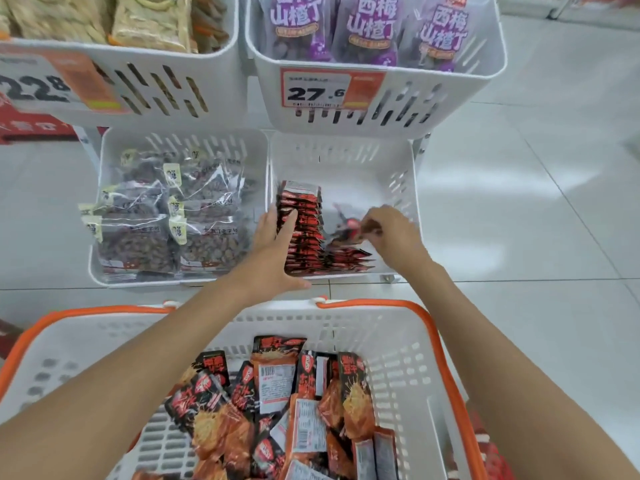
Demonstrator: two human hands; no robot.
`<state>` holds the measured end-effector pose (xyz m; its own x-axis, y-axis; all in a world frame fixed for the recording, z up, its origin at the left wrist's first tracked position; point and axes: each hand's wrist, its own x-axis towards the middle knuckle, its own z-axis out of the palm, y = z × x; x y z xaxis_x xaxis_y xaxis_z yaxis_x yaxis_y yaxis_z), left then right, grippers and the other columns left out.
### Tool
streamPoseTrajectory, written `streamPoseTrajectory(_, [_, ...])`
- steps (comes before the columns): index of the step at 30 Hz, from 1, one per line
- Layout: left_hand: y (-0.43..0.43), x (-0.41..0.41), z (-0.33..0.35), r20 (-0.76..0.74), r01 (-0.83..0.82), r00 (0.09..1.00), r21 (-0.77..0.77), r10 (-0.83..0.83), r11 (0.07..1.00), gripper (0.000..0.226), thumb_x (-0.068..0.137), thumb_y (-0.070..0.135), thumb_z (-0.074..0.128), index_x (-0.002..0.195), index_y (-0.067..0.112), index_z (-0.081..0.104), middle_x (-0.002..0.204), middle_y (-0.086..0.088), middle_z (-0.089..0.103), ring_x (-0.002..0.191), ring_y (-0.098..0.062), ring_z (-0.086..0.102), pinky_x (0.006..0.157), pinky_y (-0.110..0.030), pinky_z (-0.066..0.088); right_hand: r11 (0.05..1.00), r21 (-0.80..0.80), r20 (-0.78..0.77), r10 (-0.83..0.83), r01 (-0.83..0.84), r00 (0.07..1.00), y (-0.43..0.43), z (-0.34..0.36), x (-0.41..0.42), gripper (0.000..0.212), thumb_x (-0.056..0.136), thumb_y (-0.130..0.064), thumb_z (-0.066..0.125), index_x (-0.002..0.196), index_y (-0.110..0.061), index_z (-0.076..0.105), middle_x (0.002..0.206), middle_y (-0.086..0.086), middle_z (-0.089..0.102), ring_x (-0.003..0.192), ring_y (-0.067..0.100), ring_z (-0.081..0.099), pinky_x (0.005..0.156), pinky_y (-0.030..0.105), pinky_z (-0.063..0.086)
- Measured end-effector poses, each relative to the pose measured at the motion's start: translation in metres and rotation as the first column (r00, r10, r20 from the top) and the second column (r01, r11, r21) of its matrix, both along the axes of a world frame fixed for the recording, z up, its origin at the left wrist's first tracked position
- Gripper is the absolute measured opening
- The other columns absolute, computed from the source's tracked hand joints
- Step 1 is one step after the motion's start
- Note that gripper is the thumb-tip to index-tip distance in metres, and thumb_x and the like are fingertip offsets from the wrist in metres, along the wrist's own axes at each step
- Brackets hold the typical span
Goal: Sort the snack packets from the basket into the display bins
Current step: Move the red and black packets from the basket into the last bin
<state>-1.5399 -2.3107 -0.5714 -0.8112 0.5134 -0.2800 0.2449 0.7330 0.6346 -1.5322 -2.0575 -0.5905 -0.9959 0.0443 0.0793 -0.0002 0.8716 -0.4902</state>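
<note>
The basket holds many snack packets, so most of the work seems left. Beyond, in the lower right bin, the left grip presses flat on a standing row. The right grip pinches one blurred packet beside it.

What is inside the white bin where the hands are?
A row of red-and-black packets stands in the white bin. The left hand presses the row; the right hand pinches a blurry packet. The bin's floor under them is hidden.
</note>
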Motion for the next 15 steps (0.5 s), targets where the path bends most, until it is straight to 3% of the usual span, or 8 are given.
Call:
streamPoseTrajectory(3, [-0.001,-0.007,-0.013,0.0,-0.036,0.999,0.037,0.036,0.999,0.134,0.072,0.042,0.085,0.15,0.039,-0.024,0.151,0.009,-0.046,0.143,-0.015,-0.035,0.121,-0.043,-0.001,0.971,-0.233,0.271,0.118,-0.054,0.955,0.005,-0.009,-0.01,0.025,0.076,-0.015,0.081,0.094,-0.021,0.063,0.107,0.009,0.06,0.105,0.026,0.057,0.096,0.038,0.044])
streamPoseTrajectory(6, [-0.001,-0.009,-0.024,0.036,-0.046,0.998,0.065,0.044,0.997,0.14,0.066,0.041,0.089,0.146,0.048,-0.026,0.146,0.015,-0.05,0.147,-0.016,-0.025,0.121,-0.041,0.01,0.872,-0.481,0.487,0.178,0.093,0.855,0.016,0.003,-0.018,0.05,0.067,-0.051,0.081,0.109,-0.034,0.06,0.123,-0.001,0.052,0.117,0.017,0.052,0.103,0.036,0.041])
streamPoseTrajectory(8, [-0.001,-0.01,-0.028,0.031,-0.054,0.998,0.078,0.051,0.995,0.14,0.065,0.041,0.089,0.144,0.05,-0.026,0.145,0.017,-0.051,0.148,-0.015,-0.021,0.12,-0.04,0.012,0.927,-0.374,0.505,0.196,0.008,0.841,0.01,0.003,-0.023,0.075,0.065,-0.065,0.073,0.133,-0.04,0.049,0.137,-0.005,0.042,0.127,0.013,0.043,0.108,0.034,0.035])
streamPoseTrajectory(9, [-0.001,-0.011,-0.029,0.028,-0.055,0.998,0.085,0.053,0.995,0.14,0.065,0.04,0.089,0.144,0.051,-0.026,0.145,0.017,-0.051,0.148,-0.015,-0.021,0.121,-0.04,0.012,0.945,-0.317,0.48,0.233,-0.081,0.846,0.004,0.0,-0.024,0.077,0.073,-0.063,0.071,0.14,-0.037,0.045,0.141,-0.006,0.04,0.129,0.011,0.04,0.111,0.031,0.032])
streamPoseTrajectory(11, [-0.001,-0.012,-0.031,0.027,-0.055,0.998,0.091,0.052,0.994,0.14,0.065,0.04,0.089,0.145,0.05,-0.025,0.144,0.018,-0.051,0.148,-0.014,-0.021,0.121,-0.04,0.012,0.933,-0.312,0.446,0.308,-0.177,0.84,-0.003,-0.012,-0.029,0.063,0.086,-0.048,0.068,0.141,-0.025,0.048,0.14,-0.006,0.045,0.13,0.01,0.042,0.11,0.028,0.031])
streamPoseTrajectory(15, [-0.002,-0.012,-0.032,0.024,-0.053,0.998,0.097,0.051,0.994,0.138,0.067,0.039,0.088,0.147,0.046,-0.024,0.146,0.018,-0.049,0.148,-0.013,-0.022,0.121,-0.039,0.009,0.938,-0.334,0.468,0.247,-0.088,0.849,0.0,-0.013,-0.029,0.06,0.085,-0.045,0.07,0.138,-0.027,0.049,0.147,-0.005,0.04,0.136,0.01,0.036,0.11,0.025,0.027])
